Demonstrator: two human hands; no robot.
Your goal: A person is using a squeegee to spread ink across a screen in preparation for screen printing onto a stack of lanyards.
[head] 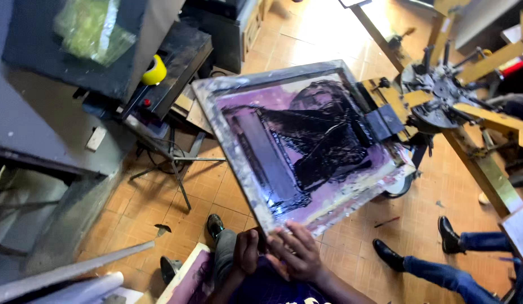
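Observation:
A metal-edged printing screen frame (pixel 230 143) with purple mesh and smeared black ink tilts in front of me, its far side clamped to a press arm. A dark squeegee (pixel 267 155) lies inside it on the left. My left hand (pixel 247 250) curls around the frame's near corner. My right hand (pixel 298 254) grips the near edge beside it, fingers spread over the rim.
A rotary press hub (pixel 441 95) with yellow wooden arms stands at the right. Another person's legs in blue jeans and black shoes (pixel 448 235) are at the lower right. A grey bench (pixel 76 50) with a yellow tape roll (pixel 154 70) is on the left. A metal stand (pixel 177 160) rises from the tiled floor.

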